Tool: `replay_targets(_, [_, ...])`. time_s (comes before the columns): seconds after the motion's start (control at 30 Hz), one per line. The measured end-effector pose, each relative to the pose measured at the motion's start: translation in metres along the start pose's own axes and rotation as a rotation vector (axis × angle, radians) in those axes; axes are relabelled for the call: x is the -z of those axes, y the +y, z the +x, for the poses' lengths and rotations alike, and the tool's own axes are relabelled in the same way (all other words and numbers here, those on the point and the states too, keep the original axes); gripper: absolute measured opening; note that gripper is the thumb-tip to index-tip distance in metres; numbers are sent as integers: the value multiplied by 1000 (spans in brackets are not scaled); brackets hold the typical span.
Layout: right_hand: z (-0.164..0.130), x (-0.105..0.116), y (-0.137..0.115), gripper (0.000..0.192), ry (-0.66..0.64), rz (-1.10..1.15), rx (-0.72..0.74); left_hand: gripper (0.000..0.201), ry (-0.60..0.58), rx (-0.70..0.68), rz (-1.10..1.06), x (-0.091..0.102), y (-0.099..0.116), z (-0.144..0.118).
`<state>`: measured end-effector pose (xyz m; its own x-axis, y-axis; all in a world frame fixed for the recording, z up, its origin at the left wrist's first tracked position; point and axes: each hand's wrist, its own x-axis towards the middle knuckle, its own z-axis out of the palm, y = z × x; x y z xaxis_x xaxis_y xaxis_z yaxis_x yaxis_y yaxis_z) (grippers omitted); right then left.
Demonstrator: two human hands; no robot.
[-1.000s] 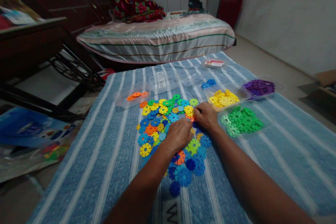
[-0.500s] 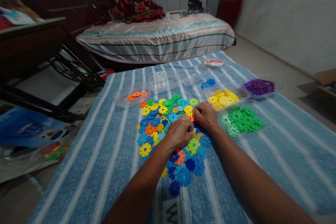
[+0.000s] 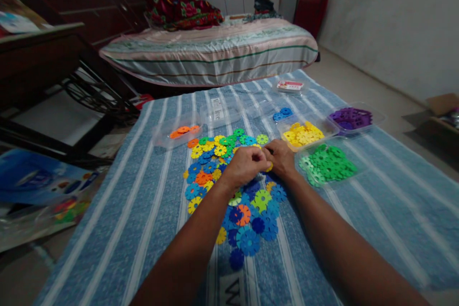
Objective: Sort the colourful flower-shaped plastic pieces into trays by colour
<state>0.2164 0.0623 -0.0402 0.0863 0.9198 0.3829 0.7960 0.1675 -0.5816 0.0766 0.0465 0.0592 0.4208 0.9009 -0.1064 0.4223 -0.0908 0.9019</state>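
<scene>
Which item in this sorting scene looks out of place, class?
One orange disc lies on the striped blue cloth just outside the clear tray of orange discs, at the edge of the mixed pile. The yellow, green and purple trays hold one colour each.

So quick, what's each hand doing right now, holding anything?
Left hand: fingers curled over the pile of flower discs; whether it grips one cannot be told.
Right hand: closed, pinching a yellow disc.
</scene>
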Motion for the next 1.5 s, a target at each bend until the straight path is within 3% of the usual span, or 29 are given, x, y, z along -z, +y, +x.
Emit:
replay_targets(0.13, [-1, -1, -3, 18, 48, 19, -73, 7, 47, -96, -211, -12, 38, 24])
replay_targets(0.23, [-1, 1, -5, 21, 72, 71, -59, 16, 35, -186, -180, -18, 53, 33])
replay_targets(0.4, [0, 4, -3, 17, -26, 4, -66, 10, 13, -152, 203, -14, 26, 18])
replay_targets(0.57, [2, 3, -2, 22, -4, -14, 10, 12, -118, -54, 538, -16, -7, -11])
replay_targets(0.8, [2, 1, -3, 23, 11, -20, -17, 14, -211, -23, 779, -27, -16, -27])
replay_targets(1.23, [1, -2, 0, 23, 34, -2, -10, 12, -179, -55, 748, -30, -24, -30])
replay_targets(1.33, [1, -2, 0, 24, 30, -2, -10, 6, -160, -8, 623, -28, -25, -29])
replay_targets(1.5, [2, 0, -1, 24, 28, -18, -1, 18, -168, 34, 292, -16, -26, -27])
